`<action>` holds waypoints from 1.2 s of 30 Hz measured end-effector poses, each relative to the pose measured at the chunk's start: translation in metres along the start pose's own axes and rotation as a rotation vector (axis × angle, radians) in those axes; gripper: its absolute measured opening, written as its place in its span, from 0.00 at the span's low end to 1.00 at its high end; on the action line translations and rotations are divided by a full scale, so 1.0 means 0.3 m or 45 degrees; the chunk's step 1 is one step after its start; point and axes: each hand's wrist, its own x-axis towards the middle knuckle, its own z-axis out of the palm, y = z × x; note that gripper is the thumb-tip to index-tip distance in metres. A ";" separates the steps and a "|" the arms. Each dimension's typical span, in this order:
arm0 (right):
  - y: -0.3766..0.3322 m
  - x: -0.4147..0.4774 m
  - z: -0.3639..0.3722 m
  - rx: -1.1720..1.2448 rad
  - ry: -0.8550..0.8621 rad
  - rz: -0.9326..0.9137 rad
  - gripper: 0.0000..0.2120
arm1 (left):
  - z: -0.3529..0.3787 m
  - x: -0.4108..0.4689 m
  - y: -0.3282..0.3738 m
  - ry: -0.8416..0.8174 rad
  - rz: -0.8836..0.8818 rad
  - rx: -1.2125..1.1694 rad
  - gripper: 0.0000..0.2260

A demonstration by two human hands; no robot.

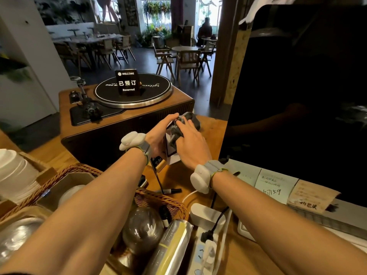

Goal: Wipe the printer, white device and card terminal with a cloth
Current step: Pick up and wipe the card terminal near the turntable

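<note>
My left hand (158, 133) grips a white handheld device with a screen (171, 150), the card terminal, lifted above the wooden counter. Its fingers curl round the device's left side and top. My right hand (190, 144) presses a dark grey cloth (187, 121) against the upper part of the screen, fingers curled over the cloth. The cloth bunches past the top of the device. The device's lower white edge shows between my wrists. No printer is identifiable in view.
A wooden turntable (127, 108) with a black "Reserved" sign (127, 82) stands behind my hands. A large dark monitor (297, 96) fills the right. A wicker basket (158, 199), a white power strip (206, 247), paper notes (274, 185) and a marker (170, 191) lie near.
</note>
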 end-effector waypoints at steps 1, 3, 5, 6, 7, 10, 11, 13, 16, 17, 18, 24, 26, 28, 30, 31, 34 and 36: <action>-0.001 -0.015 0.003 -0.007 0.021 -0.025 0.25 | 0.005 0.004 0.001 -0.005 -0.002 0.008 0.29; -0.003 -0.049 0.023 -0.059 0.004 -0.120 0.24 | 0.006 0.012 -0.002 0.001 0.012 -0.002 0.27; 0.005 -0.062 0.033 -0.064 -0.037 -0.179 0.24 | 0.001 0.026 -0.011 -0.004 0.036 -0.083 0.24; 0.009 -0.051 0.032 -0.048 -0.029 -0.176 0.25 | 0.004 0.029 -0.014 -0.003 0.055 -0.125 0.23; 0.016 -0.035 0.029 -0.039 0.005 -0.132 0.25 | 0.011 0.026 -0.019 0.002 0.069 -0.145 0.22; 0.025 0.016 0.015 -0.043 0.110 0.111 0.26 | 0.035 0.011 -0.013 0.069 0.096 -0.139 0.22; 0.021 0.012 0.022 -0.063 0.093 0.079 0.26 | 0.030 0.010 -0.006 0.115 0.115 -0.146 0.24; 0.014 -0.009 0.044 -0.115 0.001 -0.138 0.26 | 0.015 0.005 0.012 0.175 0.137 -0.173 0.27; 0.017 0.022 0.029 -0.087 0.041 -0.106 0.25 | 0.023 -0.015 0.016 0.199 0.111 -0.092 0.34; 0.013 0.039 0.021 -0.074 0.095 -0.027 0.25 | 0.032 -0.025 0.013 0.192 0.116 -0.080 0.34; 0.006 0.046 0.020 -0.090 0.115 0.002 0.25 | 0.036 -0.029 0.010 0.177 0.119 -0.098 0.35; 0.017 0.014 0.031 -0.089 0.103 0.062 0.24 | 0.051 -0.022 0.009 0.332 0.144 -0.194 0.36; -0.005 0.009 0.045 -0.063 0.143 0.093 0.25 | 0.055 -0.012 0.018 0.429 0.201 -0.257 0.32; -0.021 -0.008 0.056 -0.100 0.101 -0.070 0.24 | 0.046 -0.007 0.026 0.426 0.233 -0.339 0.32; -0.003 0.007 0.036 -0.093 0.126 -0.018 0.23 | 0.047 -0.012 0.023 0.417 0.221 -0.327 0.33; 0.004 0.014 0.026 -0.076 0.159 0.078 0.23 | 0.049 -0.014 0.020 0.430 0.214 -0.308 0.32; -0.022 -0.018 0.053 -0.134 0.117 -0.047 0.23 | 0.037 -0.020 0.014 0.452 0.232 -0.398 0.28; -0.009 -0.034 0.067 -0.148 0.095 -0.106 0.23 | 0.026 -0.021 0.008 0.387 0.214 -0.423 0.32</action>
